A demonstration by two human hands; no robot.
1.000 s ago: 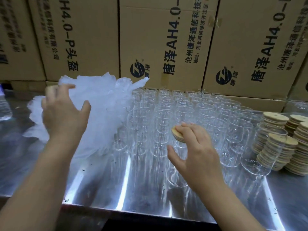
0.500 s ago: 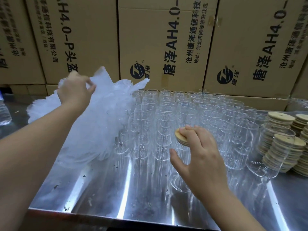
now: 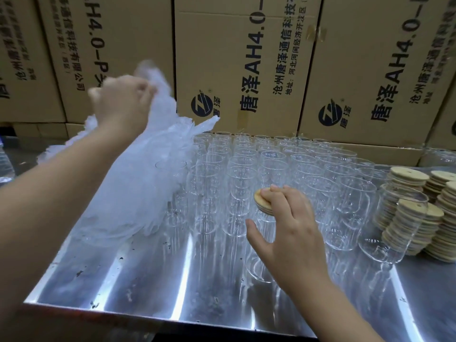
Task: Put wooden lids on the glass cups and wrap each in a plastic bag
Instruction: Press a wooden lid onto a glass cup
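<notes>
Several rows of clear glass cups (image 3: 269, 166) stand on a shiny metal table (image 3: 153, 280). My right hand (image 3: 288, 230) presses a round wooden lid (image 3: 261, 203) with straight fingers onto a cup (image 3: 259, 262) in the front row. My left hand (image 3: 123, 102) is raised at the upper left and pinches a thin clear plastic bag (image 3: 158, 80), lifting it from the heap of plastic bags (image 3: 138, 183) on the table's left side. The bag is blurred by motion.
Stacks of wooden lids (image 3: 434, 218) stand at the right, some seen through a cup. Large printed cardboard boxes (image 3: 246, 70) wall off the back. A plastic bottle (image 3: 5, 164) shows at the left edge. The table's front edge runs close to me.
My left hand moved from the top of the bag heap upward and to the right, pulling a bag up. My right hand stayed on the lid.
</notes>
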